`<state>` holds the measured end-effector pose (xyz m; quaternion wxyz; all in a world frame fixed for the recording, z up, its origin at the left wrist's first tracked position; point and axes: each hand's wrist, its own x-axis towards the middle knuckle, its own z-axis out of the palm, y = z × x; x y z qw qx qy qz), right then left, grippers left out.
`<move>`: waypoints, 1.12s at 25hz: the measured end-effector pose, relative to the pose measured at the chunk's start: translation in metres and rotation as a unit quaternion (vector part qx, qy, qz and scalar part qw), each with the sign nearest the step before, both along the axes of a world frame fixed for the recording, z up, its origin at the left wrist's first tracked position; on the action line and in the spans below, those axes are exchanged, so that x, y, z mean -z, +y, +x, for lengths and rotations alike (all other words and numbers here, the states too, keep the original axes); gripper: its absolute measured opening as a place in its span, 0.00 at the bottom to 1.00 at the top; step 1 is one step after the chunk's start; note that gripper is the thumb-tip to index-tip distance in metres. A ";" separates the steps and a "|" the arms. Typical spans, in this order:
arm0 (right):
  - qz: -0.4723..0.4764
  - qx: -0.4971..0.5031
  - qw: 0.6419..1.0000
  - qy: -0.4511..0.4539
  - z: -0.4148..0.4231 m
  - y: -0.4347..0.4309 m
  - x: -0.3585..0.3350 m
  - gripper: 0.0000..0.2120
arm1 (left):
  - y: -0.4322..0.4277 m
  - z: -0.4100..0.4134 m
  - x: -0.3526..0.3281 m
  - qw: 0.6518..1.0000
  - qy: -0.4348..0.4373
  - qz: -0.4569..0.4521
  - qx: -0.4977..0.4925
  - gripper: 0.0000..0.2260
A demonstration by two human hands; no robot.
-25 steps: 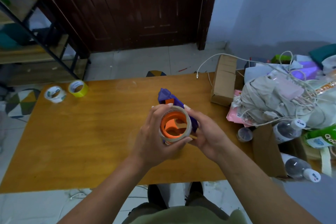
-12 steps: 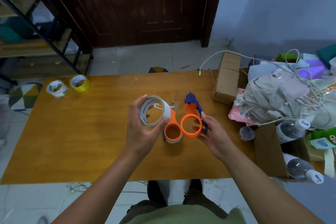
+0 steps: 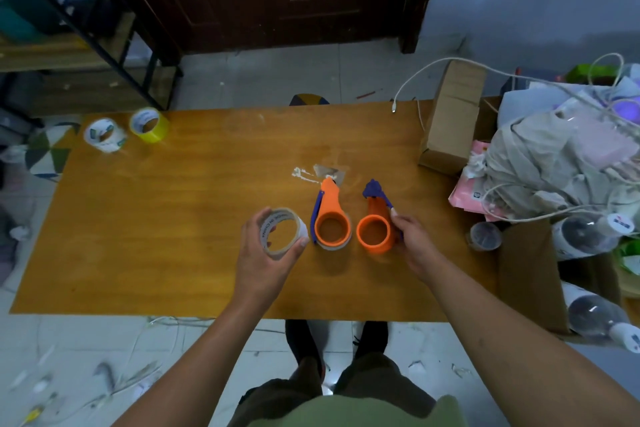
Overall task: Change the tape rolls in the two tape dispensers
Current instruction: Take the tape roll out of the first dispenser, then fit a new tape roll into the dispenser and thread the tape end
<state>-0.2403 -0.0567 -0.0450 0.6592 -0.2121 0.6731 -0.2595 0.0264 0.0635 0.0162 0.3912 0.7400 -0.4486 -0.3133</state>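
Two orange tape dispensers with blue blades lie side by side on the wooden table [image 3: 173, 225]. The left dispenser [image 3: 330, 218] lies flat with a clear roll around its hub. The right dispenser [image 3: 375, 229] has a bare orange hub, and my right hand [image 3: 412, 239] grips its blue side. My left hand [image 3: 266, 253] holds a clear tape roll [image 3: 282, 232] just left of the dispensers, above the table. A white-cored roll [image 3: 104, 134] and a yellow roll [image 3: 149, 125] stand at the table's far left corner.
A cardboard box [image 3: 453, 121] stands at the far right of the table. Beyond it lies a heap of cloth, bags and white cables [image 3: 554, 163]. Plastic bottles [image 3: 588, 232] and a small round lid [image 3: 485, 236] sit near the right edge. Glue smears [image 3: 304, 174] mark the middle.
My left hand pulled the clear roll off the dispenser's orange hub and carried it left. My right hand lowered the bare dispenser beside the other one on the table.
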 end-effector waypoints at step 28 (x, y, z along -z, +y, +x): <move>-0.233 -0.169 0.945 0.157 0.067 -0.028 -0.090 0.11 | 0.009 0.080 -0.030 0.991 -0.098 0.049 -0.078 0.47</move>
